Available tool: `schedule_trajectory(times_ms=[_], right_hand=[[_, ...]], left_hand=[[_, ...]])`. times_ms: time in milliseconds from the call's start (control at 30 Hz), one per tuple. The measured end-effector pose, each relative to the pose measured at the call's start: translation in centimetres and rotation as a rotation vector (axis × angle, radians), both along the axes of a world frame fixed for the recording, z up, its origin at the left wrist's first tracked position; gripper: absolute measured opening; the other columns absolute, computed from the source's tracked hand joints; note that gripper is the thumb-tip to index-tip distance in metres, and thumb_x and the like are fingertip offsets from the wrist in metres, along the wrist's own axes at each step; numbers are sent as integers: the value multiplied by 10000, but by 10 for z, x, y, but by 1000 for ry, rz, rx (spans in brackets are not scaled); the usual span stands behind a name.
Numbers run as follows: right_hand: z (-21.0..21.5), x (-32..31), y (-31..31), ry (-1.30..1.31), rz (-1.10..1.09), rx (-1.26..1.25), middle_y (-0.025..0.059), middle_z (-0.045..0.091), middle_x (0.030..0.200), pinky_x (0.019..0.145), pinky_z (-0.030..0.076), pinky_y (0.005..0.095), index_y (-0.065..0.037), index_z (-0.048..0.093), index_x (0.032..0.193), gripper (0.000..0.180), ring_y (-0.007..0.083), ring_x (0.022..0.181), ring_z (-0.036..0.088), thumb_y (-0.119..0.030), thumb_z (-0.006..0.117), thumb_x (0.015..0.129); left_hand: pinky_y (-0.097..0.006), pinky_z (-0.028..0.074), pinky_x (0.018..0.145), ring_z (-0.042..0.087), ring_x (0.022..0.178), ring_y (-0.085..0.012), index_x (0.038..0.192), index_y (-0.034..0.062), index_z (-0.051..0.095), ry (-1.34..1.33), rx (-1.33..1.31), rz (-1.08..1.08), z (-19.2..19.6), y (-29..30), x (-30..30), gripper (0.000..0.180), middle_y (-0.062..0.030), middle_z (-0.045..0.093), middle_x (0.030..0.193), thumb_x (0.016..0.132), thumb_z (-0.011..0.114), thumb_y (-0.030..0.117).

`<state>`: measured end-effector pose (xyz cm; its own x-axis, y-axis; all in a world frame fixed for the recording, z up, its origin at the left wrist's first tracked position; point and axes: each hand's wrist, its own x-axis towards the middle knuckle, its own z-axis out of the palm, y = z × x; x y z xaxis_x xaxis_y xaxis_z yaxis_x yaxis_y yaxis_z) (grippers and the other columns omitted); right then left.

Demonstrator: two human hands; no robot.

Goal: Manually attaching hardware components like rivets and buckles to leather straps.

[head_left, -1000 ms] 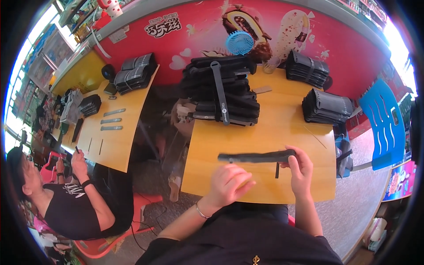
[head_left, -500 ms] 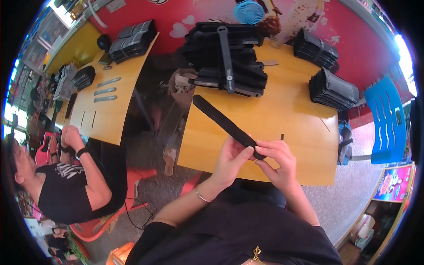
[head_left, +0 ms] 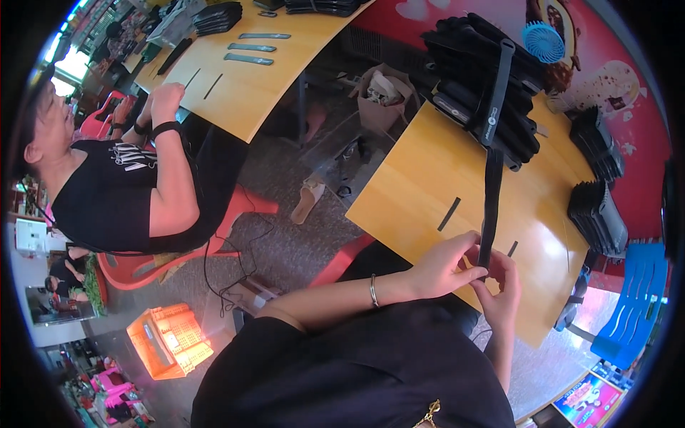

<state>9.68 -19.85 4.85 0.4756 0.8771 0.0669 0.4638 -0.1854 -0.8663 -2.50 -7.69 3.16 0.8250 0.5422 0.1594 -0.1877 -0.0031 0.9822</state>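
Note:
Both my hands pinch the near end of a long black strap (head_left: 491, 200) above the yellow table (head_left: 428, 178). My left hand (head_left: 446, 265) grips it from the left and my right hand (head_left: 499, 289) from below and the right. The strap points away from me toward a tall pile of black straps (head_left: 485, 85) at the table's far end. Two short black strips (head_left: 449, 213) lie flat on the table beside the held strap.
More stacks of black parts (head_left: 598, 214) sit at the table's right edge, near a blue chair (head_left: 631, 307). A small blue fan (head_left: 544, 41) stands behind the pile. A seated person in black (head_left: 121, 192) works at a second yellow table (head_left: 242, 78). An orange crate (head_left: 168, 339) is on the floor.
The strap has swung from lying sideways across the table to pointing straight away from me, with both hands gathered at its near end. My head has turned left and down.

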Motion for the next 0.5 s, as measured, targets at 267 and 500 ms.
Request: schedule_trajectory(times_ms=[267, 500], right_hand=[[0, 9, -1, 55, 29, 146, 106, 626, 966, 680, 510, 280, -3, 601, 979, 334, 189, 798, 621, 19, 748, 679], [-12, 44, -14, -183, 41, 31, 122, 640, 895, 693, 513, 313, -11, 633, 859, 131, 258, 800, 637, 23, 673, 740]], left_hand=[[-273, 508, 771, 589, 938, -156, 1187, 42, 439, -105, -244, -65, -3, -3, 0, 365, -63, 550, 1008, 858, 596, 26], [-267, 506, 781, 591, 912, -134, 1184, 51, 399, -76, -394, -28, -15, 9, -10, 407, -50, 548, 972, 846, 623, 10]])
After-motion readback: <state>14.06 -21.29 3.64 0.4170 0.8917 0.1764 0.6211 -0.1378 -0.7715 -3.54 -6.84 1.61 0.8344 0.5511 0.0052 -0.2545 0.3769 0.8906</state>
